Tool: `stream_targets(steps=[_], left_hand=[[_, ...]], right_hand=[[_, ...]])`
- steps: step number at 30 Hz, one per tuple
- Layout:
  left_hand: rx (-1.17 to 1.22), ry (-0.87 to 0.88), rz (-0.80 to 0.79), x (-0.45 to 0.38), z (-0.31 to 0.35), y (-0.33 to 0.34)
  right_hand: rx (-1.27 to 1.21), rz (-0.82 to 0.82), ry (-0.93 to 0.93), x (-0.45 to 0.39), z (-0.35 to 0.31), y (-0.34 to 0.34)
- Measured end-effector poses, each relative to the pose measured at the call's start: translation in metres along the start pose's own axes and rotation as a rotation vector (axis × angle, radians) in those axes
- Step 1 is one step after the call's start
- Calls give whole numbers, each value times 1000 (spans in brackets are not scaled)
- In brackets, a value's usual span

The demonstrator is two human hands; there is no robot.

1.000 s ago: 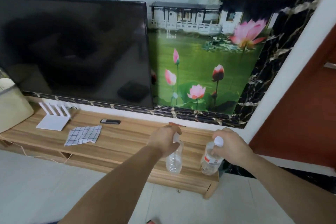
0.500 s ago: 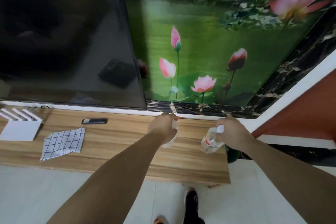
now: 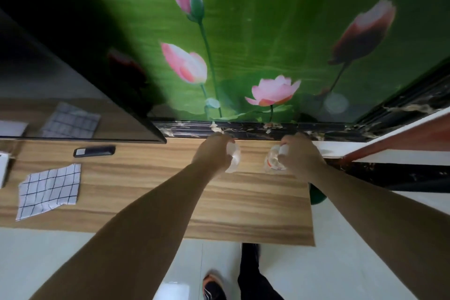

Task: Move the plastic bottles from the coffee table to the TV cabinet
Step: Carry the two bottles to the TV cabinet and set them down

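Observation:
I look almost straight down on the wooden TV cabinet (image 3: 255, 204). My left hand (image 3: 213, 153) is closed around the top of a clear plastic bottle (image 3: 234, 161) near the cabinet's back edge. My right hand (image 3: 299, 156) grips a second clear bottle with a red-and-white label (image 3: 274, 163) by its white cap, just right of the first. Both bottles stand upright, close to the cabinet top; I cannot tell whether their bases touch it. My fingers hide most of each bottle.
A black TV screen (image 3: 73, 68) overhangs the cabinet's left part. On the wood lie a black remote (image 3: 94, 151) and a checked cloth (image 3: 50, 190); a white box (image 3: 3, 165) sits at the far left. The lotus wall panel (image 3: 243, 44) rises behind. My feet stand below the cabinet edge.
My view has moved in and tipped down over the cabinet. Both hands have carried the bottles farther back toward the wall and lower.

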State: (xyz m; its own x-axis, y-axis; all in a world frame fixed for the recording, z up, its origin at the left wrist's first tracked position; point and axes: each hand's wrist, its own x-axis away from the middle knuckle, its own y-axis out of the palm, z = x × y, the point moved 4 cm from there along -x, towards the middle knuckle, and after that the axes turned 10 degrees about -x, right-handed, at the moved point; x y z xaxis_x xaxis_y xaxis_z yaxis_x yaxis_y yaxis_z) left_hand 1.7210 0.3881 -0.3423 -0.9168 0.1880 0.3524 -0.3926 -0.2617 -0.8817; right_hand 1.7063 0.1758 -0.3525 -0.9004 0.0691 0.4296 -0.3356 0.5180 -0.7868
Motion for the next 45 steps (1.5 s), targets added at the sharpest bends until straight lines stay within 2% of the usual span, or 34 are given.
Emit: stream_targets(steps=[13, 22, 36, 45], left_hand=[[42, -19, 39, -66, 10, 52], [56, 3, 14, -83, 22, 74], [-45, 86, -74, -94, 22, 96], [-15, 115, -66, -106, 34, 105]], right_hand=[[-38, 40, 13, -63, 31, 30], [-47, 68, 8, -74, 45, 30], [-25, 19, 75, -78, 73, 42], [-13, 39, 52, -82, 73, 41]])
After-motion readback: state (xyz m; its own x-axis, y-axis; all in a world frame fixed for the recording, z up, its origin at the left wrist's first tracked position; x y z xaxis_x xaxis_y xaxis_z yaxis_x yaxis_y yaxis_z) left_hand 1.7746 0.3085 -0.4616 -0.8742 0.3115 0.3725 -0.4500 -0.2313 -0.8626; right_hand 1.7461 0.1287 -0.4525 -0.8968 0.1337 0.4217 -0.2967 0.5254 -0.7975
